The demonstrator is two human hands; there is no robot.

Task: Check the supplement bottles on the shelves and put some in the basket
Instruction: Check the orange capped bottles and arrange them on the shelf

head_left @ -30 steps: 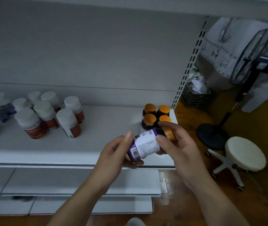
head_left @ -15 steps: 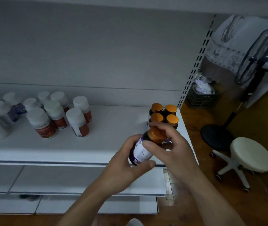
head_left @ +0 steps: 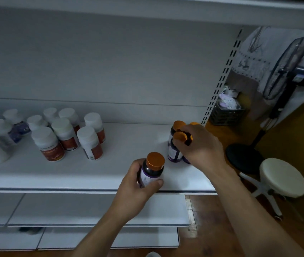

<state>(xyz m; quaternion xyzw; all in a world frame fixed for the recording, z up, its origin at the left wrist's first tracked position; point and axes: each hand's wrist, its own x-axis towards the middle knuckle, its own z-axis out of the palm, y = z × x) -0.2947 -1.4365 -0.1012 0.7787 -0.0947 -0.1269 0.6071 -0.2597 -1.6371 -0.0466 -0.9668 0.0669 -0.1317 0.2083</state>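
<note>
Nearest me, the left hand [head_left: 138, 184] alone now grips the bottle [head_left: 153, 169], fingers and thumb wrapped round it, upright over the front edge of the shelf [head_left: 110, 164]; half a second ago both hands were turning it. The right hand [head_left: 203, 147] has gone back to the orange-capped group [head_left: 175, 145] just behind, its fingers [head_left: 184, 130] curled over a second bottle [head_left: 188, 140]. I take it the check is done and another is being picked, with nothing basketed yet.
</note>
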